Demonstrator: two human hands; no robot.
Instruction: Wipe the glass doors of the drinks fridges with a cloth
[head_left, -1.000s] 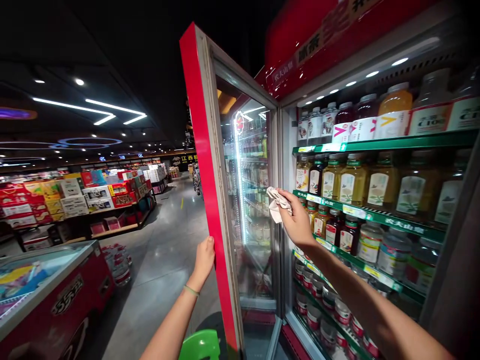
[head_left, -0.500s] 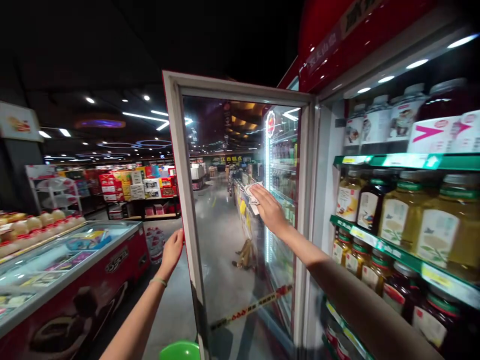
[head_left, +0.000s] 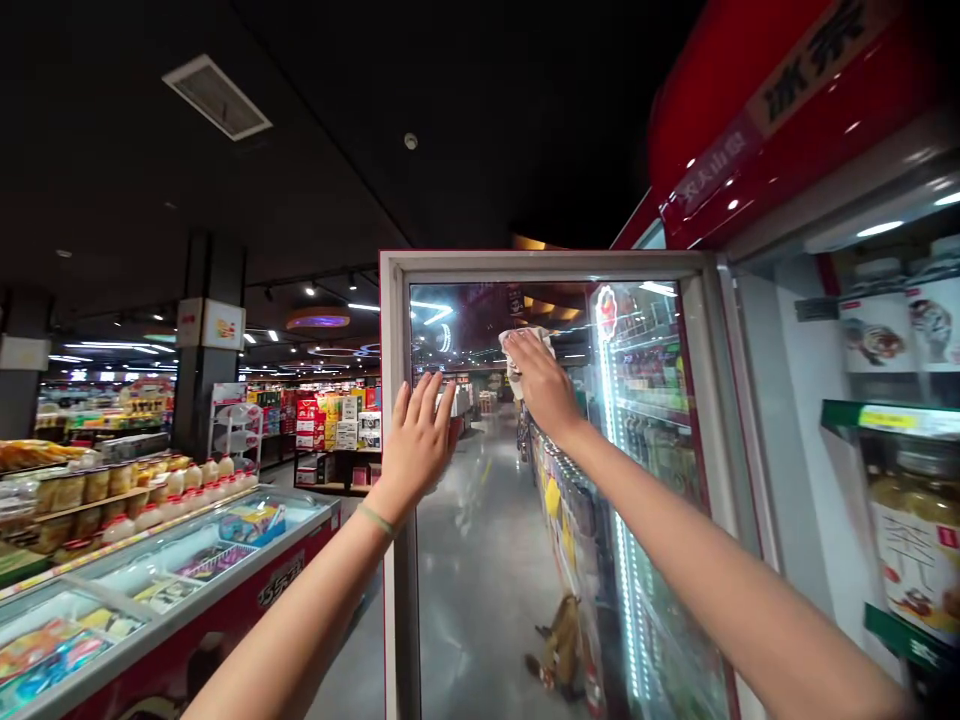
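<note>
A drinks fridge stands open, its glass door (head_left: 487, 560) swung out in front of me with a pale frame (head_left: 397, 420). My right hand (head_left: 541, 388) presses a crumpled white cloth (head_left: 520, 342) flat against the inside of the glass near the top. My left hand (head_left: 418, 440) lies flat on the glass by the door's left frame, fingers stretched upward, holding nothing. A thin green band sits on my left wrist.
Fridge shelves (head_left: 885, 420) with juice bottles (head_left: 911, 545) stand open at the right under a red sign (head_left: 757, 110). A red chest freezer (head_left: 172, 580) runs along the left. Stacked goods (head_left: 330, 420) line the far aisle. A dark pillar (head_left: 214, 340) rises at the left.
The door has swung wider and faces me more squarely. My right hand slid the cloth up the glass. My left hand left the door's edge and now lies flat on the glass.
</note>
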